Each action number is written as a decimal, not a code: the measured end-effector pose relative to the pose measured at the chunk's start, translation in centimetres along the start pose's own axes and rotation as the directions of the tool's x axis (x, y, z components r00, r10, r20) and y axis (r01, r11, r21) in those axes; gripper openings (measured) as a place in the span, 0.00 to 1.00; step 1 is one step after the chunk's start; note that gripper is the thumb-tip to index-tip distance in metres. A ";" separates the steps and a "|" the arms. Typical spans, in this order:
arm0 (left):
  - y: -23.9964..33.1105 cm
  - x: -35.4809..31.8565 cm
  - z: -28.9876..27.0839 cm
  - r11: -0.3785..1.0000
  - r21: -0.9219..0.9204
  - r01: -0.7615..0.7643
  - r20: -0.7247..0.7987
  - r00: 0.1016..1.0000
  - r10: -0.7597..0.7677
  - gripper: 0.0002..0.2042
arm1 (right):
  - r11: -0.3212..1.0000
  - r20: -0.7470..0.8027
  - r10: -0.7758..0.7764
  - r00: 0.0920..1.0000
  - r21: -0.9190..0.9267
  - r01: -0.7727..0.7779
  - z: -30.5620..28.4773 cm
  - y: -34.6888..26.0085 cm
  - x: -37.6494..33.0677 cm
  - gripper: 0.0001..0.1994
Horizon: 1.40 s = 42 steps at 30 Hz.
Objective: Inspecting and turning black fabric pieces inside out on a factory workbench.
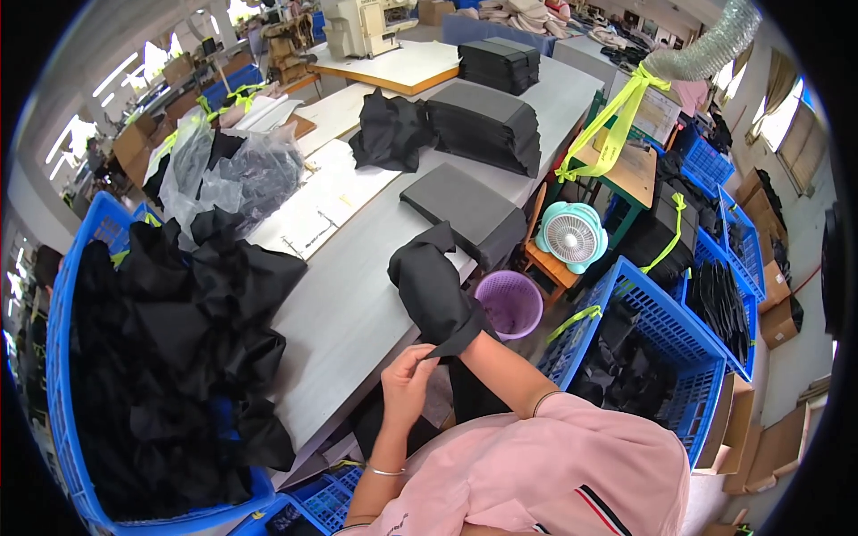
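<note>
A black sewn fabric piece (438,286), shaped like a pouch or sleeve, covers my right hand over the table's near edge. My right forearm (505,366) goes into its open end, and the fingers are hidden inside. My left hand (408,382) pinches the lower edge of this piece close to my right wrist. Just beyond lies a low flat stack of black pieces (469,210) on the grey table (349,308). Farther back stand a taller black stack (487,125) and a crumpled black piece (391,132).
A blue crate (67,357) heaped with black fabric stands at the left. To the right are a purple basket (509,304), a teal fan (572,237) on a wooden stool and another blue crate (661,330). A sewing machine (362,27) and a silver duct (715,40) are farther off.
</note>
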State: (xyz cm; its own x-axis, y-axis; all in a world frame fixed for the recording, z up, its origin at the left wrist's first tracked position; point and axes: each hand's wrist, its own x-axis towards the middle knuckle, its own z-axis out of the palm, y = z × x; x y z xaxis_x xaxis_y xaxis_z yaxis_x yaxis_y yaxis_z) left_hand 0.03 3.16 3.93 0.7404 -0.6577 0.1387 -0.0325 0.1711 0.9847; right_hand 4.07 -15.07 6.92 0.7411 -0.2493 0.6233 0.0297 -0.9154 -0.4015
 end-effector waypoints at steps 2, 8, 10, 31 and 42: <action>-0.9 0.3 -0.6 0.940 -0.285 0.188 -0.040 0.977 -0.207 0.05 | 0.995 -0.023 0.019 1.000 -0.094 -0.021 1.9 -0.2 -0.9 0.09; -3.6 7.4 -3.8 0.902 -0.412 -0.131 -0.481 0.871 -0.094 0.09 | 0.229 0.400 0.552 0.731 0.770 -0.595 8.5 -5.9 -9.5 0.15; -5.1 9.3 -7.0 0.948 -0.298 -0.113 -0.544 0.836 -0.072 0.09 | 0.425 0.636 0.299 0.712 0.579 -0.696 4.1 -7.9 -10.5 0.17; 3.0 1.7 -2.7 0.961 0.225 -0.160 -0.253 0.943 0.216 0.03 | 0.766 0.185 0.378 0.907 0.487 -0.419 -0.4 -1.7 -10.8 0.16; 0.8 -0.1 -6.8 0.792 -0.548 0.269 -0.116 0.913 -0.391 0.14 | -0.193 0.766 0.043 0.642 0.636 -0.747 -4.6 -4.6 -8.8 0.17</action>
State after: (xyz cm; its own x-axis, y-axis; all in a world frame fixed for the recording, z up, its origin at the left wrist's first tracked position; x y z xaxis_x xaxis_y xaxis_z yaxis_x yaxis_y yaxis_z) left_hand 4.53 8.31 3.95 0.7669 -0.5821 -0.2703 0.5412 0.3603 0.7598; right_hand -5.61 -10.13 6.37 0.9904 0.0424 -0.1314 -0.1323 0.5641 -0.8150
